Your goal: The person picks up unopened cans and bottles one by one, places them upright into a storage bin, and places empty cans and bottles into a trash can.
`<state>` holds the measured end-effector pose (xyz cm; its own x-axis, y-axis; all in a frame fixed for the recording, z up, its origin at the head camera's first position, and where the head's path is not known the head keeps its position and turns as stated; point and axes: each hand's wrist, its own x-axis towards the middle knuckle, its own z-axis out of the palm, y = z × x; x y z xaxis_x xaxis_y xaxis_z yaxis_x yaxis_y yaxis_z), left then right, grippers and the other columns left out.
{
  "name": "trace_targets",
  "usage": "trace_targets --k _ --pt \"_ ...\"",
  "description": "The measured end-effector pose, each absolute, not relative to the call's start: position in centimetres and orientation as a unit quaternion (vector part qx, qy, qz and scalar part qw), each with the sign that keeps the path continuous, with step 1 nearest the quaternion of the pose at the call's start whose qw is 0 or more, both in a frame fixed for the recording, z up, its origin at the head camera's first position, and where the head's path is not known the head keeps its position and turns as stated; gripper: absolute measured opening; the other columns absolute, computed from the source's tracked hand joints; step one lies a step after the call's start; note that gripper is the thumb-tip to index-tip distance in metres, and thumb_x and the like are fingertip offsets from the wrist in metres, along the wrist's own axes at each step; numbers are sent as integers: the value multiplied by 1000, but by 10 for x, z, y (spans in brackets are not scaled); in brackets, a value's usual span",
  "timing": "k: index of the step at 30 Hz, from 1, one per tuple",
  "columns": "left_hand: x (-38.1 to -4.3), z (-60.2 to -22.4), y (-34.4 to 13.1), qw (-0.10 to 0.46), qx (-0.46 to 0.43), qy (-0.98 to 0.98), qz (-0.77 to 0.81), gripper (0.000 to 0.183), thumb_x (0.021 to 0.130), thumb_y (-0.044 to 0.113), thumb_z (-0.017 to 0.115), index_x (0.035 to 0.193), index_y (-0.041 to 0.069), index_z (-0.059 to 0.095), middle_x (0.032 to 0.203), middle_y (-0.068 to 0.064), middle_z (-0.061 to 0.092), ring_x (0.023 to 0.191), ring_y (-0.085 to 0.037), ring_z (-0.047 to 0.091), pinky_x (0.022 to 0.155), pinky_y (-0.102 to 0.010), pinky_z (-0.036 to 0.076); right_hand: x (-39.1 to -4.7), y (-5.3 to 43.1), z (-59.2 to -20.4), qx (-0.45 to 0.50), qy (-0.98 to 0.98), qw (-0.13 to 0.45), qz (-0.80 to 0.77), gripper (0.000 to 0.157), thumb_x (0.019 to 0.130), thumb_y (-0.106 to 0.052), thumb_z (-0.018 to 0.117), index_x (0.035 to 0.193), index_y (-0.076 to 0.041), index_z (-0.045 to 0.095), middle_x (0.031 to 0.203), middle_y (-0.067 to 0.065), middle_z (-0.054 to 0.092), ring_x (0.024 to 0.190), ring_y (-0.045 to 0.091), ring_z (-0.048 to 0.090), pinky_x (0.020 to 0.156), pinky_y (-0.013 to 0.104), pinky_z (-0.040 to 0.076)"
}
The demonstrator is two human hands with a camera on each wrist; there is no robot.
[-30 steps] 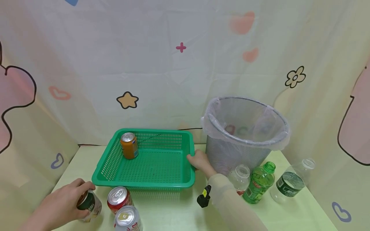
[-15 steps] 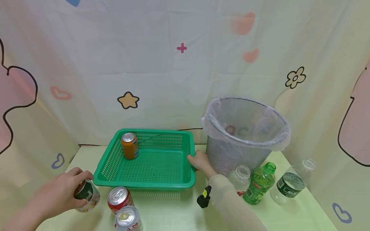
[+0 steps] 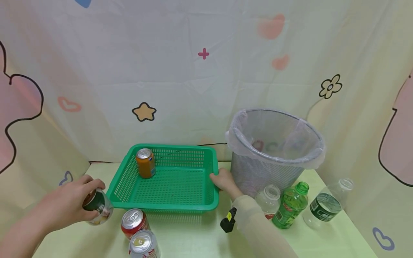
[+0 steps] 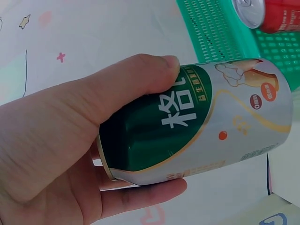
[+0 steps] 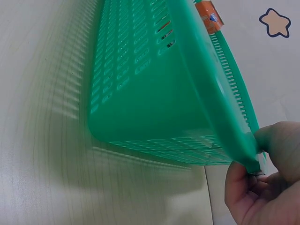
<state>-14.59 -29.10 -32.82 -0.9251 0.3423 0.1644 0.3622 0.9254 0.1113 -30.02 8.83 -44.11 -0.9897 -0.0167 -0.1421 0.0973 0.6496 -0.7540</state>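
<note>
At the left of the head view, my left hand (image 3: 69, 204) grips a green and white drink can (image 3: 102, 209) near its top, just off the basket's front left corner. The left wrist view shows the thumb and fingers round the green end of the can (image 4: 201, 117). My right hand (image 3: 224, 181) pinches the right rim of a green plastic basket (image 3: 167, 207), thumb over the edge in the right wrist view. An orange can (image 3: 146, 166) stands inside the basket at the back left. In front of the basket are a red can (image 3: 137, 227) and a white can (image 3: 143, 247).
A mesh bin (image 3: 264, 172) lined with a plastic bag stands right of the basket. Before it stand a clear bottle (image 3: 269, 202), a green bottle (image 3: 290, 208) and a clear bottle with a dark label (image 3: 325, 208). A patterned curtain (image 3: 180, 79) hangs behind.
My left hand has raised the green and white can upward in the head view, toward the basket's left side. The right hand keeps its hold on the basket rim.
</note>
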Motion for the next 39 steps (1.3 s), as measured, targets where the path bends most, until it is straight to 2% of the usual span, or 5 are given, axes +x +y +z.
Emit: trace_targets --k 7,15,24,31,39 --pt "-152 -322 -286 74 -190 -977 -61 49 60 29 83 102 18 61 89 4 52 64 -3 45 51 -20 41 -299 89 -440 18 908 65 -413 22 89 -21 51 84 1 55 71 9 56 57 18 57 50 31 52" --pt "-162 -314 -280 76 -203 -974 -67 51 60 34 84 102 17 60 90 3 51 64 -2 45 51 -20 40 -299 89 -441 20 908 67 -412 23 89 -21 50 84 1 55 71 10 57 57 19 57 53 35 54" --pt "-178 -307 -272 62 -224 -970 -69 49 62 28 82 102 13 59 94 -5 55 68 -9 50 54 -21 44 -300 88 -443 21 908 67 -414 23 90 -21 51 86 1 55 72 9 57 58 19 57 55 36 54" --pt "-193 -307 -266 37 -221 -972 -72 46 64 25 81 103 11 60 90 -3 54 68 -9 49 54 -21 44 -300 88 -442 16 912 65 -406 23 89 -22 50 85 0 55 71 9 57 57 18 57 47 29 51" --pt "-208 -311 -263 25 -217 -972 -86 47 66 22 80 106 9 60 89 -4 52 69 -12 47 53 -23 42 -300 88 -441 12 912 67 -405 24 89 -22 50 86 1 56 72 9 57 57 18 57 48 30 52"
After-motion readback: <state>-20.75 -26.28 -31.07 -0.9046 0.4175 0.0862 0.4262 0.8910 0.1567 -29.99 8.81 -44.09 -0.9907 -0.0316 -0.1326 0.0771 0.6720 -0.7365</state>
